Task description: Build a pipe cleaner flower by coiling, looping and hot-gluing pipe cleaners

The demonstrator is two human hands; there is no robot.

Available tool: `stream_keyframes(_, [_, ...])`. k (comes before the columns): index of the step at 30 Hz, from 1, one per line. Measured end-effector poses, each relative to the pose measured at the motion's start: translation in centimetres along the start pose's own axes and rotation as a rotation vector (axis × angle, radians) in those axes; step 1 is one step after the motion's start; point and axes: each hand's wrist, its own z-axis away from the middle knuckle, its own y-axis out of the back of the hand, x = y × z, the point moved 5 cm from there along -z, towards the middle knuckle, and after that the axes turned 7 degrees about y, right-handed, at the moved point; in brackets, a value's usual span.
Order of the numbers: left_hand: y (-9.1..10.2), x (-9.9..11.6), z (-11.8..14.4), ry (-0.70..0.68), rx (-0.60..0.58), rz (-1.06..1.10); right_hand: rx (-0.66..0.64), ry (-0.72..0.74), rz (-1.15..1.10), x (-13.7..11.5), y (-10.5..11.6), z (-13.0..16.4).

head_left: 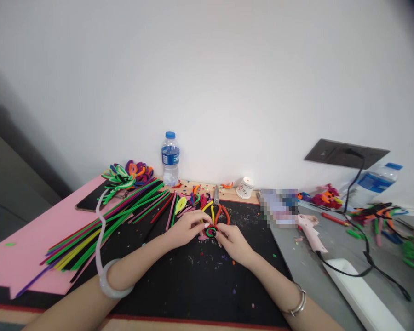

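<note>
Here, over the middle of the black mat (193, 294), was the red-and-green coil (211, 232), and both hands were on it! The left hand (188, 229) pinched it between narrowed fingertips from one side, and the right hand (234, 241) closed its fingertips on it from the other. Now the containers: beyond the mat's far edge, toward its left, stood an upright bottle (170, 158), blue cap on, blue label round clear walls, its fill level too hard to read. Past that same edge, toward the mat's right, a white paper cup (244, 188), and whether anything sat inside could not be told. Well off to the mat's right, a second bottle (377, 182), capped too, contents unclear. Near the mat's far side lay an orange-handled tool (227, 216); across its left, a fan of fuzzy stems (100, 239).
</note>
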Motion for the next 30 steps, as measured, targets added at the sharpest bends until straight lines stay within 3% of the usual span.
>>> stream_keyframes(30, [-0.11, -0.48, -0.06, -0.014, 0.000, 0.001, -0.004, -0.002, 0.002, 0.05, 0.02, 0.00])
